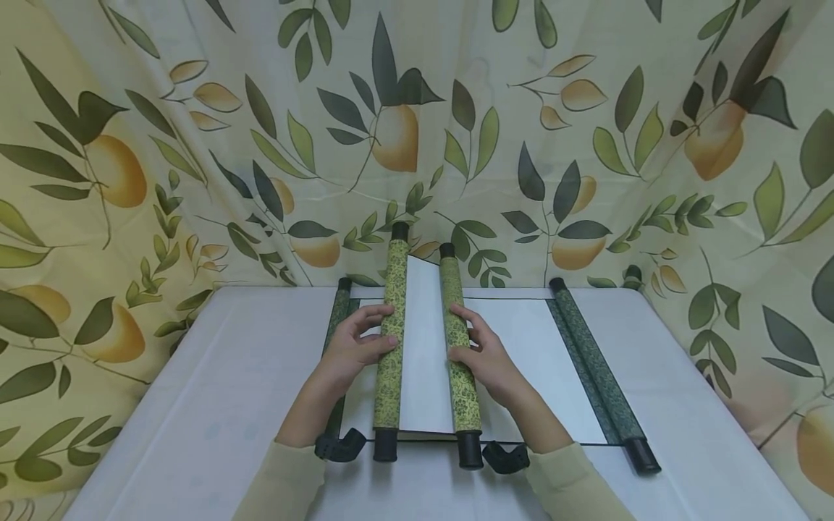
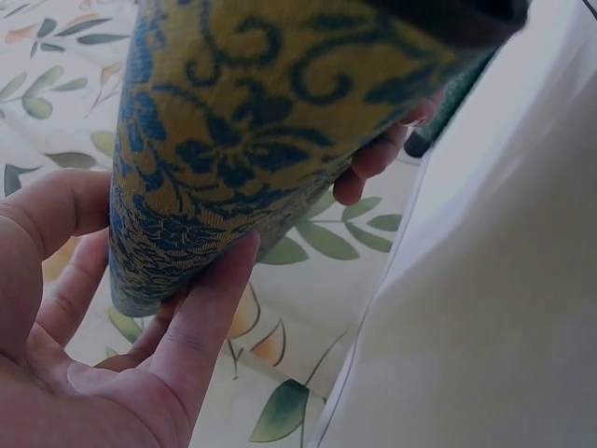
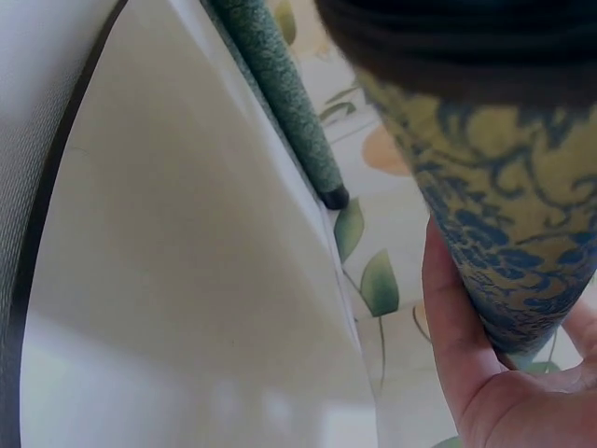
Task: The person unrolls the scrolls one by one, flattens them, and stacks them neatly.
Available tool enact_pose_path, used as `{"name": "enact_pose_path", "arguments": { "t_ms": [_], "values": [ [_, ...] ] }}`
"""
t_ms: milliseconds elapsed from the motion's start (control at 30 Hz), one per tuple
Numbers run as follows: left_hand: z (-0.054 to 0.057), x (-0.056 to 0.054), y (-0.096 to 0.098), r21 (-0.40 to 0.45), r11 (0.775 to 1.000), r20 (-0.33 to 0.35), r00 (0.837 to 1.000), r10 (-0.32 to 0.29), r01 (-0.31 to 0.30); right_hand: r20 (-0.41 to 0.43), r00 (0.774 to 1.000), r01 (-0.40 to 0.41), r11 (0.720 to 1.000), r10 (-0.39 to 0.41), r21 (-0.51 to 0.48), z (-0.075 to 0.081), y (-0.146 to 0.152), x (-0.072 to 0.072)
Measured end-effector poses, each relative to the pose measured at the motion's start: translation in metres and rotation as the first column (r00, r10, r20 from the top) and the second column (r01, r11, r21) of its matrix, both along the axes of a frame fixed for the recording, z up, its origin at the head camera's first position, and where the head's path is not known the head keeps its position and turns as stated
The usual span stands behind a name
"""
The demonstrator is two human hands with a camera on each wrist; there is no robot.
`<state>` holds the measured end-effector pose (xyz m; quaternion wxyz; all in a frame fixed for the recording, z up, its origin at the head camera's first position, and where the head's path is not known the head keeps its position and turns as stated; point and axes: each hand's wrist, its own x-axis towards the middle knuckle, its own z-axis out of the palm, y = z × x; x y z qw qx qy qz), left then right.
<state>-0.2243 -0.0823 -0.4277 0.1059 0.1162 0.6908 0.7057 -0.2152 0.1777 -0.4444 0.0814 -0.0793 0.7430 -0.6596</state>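
Observation:
My left hand (image 1: pixel 348 354) grips the left roller (image 1: pixel 389 383) of a hanging scroll, yellow with a blue floral pattern and black end caps. My right hand (image 1: pixel 491 358) holds the matching right roller (image 1: pixel 465 398), thumb and fingers curled about it. A narrow strip of white scroll paper (image 1: pixel 426 347) spans between the two rollers. In the left wrist view the left roller (image 2: pixel 233 140) hides part of the fingers. The right wrist view shows the right roller (image 3: pixel 513 205) resting in the palm, its black cap close to the camera.
Under the raised scroll lies a second scroll, its white sheet (image 1: pixel 528 354) spread on the white-covered table (image 1: pixel 254 362). Its dark green rollers stand left (image 1: pixel 339 311) and right (image 1: pixel 602 369). A fruit-and-leaf curtain (image 1: pixel 430 145) hangs behind. Black wrist mounts sit at both wrists.

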Motion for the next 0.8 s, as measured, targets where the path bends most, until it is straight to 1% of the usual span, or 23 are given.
{"name": "enact_pose_path", "arguments": {
  "t_ms": [200,433,633,800],
  "values": [
    [0.0001,-0.0008,-0.0001,-0.001,1.0,-0.005,1.0,-0.001,0.001,0.002,1.0,-0.006,1.0,0.006,0.012,-0.0002,0.001,0.0004],
    [0.0014,0.001,0.0,0.008,1.0,-0.006,1.0,-0.002,0.002,-0.001,1.0,0.017,1.0,-0.017,0.026,0.0023,0.0026,0.0024],
    [0.0016,0.0014,0.0009,0.006,1.0,-0.005,1.0,-0.015,0.015,0.01,1.0,0.017,0.999,-0.018,0.032,0.0026,0.0053,0.0051],
    [0.002,0.0017,0.0004,0.003,1.0,-0.018,1.0,-0.012,0.012,0.008,1.0,0.029,0.999,-0.029,0.033,0.0017,0.0062,0.0056]
  ]
}}
